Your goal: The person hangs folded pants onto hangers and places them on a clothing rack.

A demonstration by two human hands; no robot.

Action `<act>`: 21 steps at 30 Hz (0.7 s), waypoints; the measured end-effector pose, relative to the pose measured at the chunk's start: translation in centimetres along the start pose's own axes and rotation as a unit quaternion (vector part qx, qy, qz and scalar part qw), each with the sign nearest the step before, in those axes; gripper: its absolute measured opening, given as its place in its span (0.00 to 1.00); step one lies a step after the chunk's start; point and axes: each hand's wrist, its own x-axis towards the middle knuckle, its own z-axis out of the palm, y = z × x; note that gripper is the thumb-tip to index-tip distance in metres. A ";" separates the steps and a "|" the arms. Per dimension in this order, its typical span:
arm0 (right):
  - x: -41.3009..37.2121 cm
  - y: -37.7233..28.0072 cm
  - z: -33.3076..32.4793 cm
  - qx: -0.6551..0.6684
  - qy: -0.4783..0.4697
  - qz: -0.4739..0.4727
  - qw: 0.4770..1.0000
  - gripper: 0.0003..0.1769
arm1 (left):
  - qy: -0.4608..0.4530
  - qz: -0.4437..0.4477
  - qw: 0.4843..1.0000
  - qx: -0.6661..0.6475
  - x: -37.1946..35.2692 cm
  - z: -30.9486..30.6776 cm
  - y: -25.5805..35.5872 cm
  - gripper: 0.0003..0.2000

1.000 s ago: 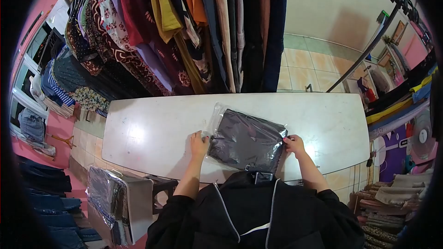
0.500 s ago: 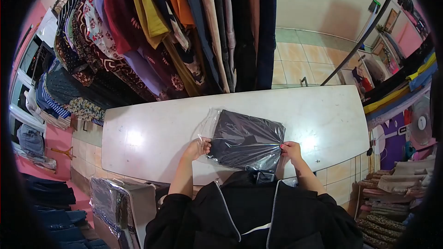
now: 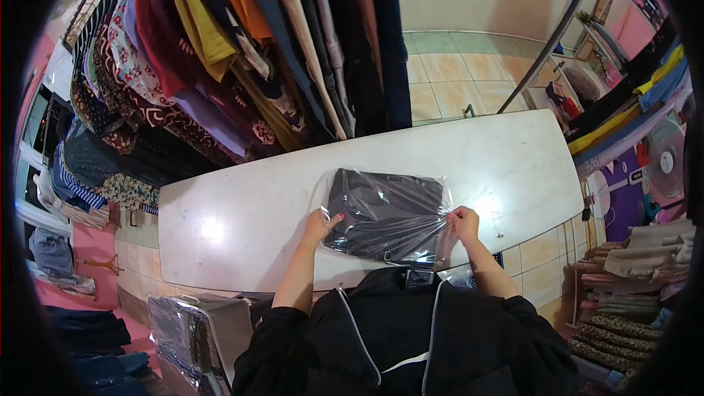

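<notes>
A dark folded garment (image 3: 389,202) lies inside a clear plastic bag (image 3: 422,246) on the white table (image 3: 249,213), close to my body. My left hand (image 3: 320,226) grips the bag's left edge, with the thumb over the top and the other fingers mostly hidden. At the opposite end, my right hand (image 3: 463,224) pinches the bag's right edge. Creases in the plastic fan out from that pinch across the garment.
Beyond the table hangs a dense row of clothes (image 3: 220,44). Plastic-wrapped items (image 3: 183,330) stand at the lower left, near stacked jeans (image 3: 88,334). On the right are a fan (image 3: 667,154) and folded clothes (image 3: 638,279).
My left thumb has come over the top of the bag's left side. My right hand has shifted slightly and still pinches the plastic. The whole view has turned a little.
</notes>
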 end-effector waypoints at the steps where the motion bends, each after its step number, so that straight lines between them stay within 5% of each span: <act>1: 0.3 0.4 -1.1 0.011 0.009 0.015 1.000 0.03 | 0.012 0.001 0.999 0.033 0.0 -0.2 0.1 0.25; 10: -2.1 5.3 -11.9 0.008 0.080 0.068 0.994 0.04 | 0.081 -0.036 0.992 -0.090 -0.3 -3.6 -4.1 0.18; 14: -5.0 10.6 -17.7 -0.117 0.187 0.027 0.975 0.04 | 0.142 -0.081 0.985 -0.051 -0.3 -5.6 -5.2 0.16; 16: -7.1 14.3 -21.5 -0.118 0.226 0.094 0.962 0.03 | 0.179 -0.086 0.980 -0.025 1.3 -6.0 -11.3 0.17; 19: -11.5 19.6 -25.3 0.007 0.225 0.171 0.959 0.00 | 0.180 -0.138 0.971 0.070 -0.2 -6.9 -10.0 0.21; 21: -15.5 22.5 -26.3 0.069 0.235 0.195 0.950 0.02 | 0.265 -0.155 0.936 0.174 -1.8 -5.7 -4.2 0.25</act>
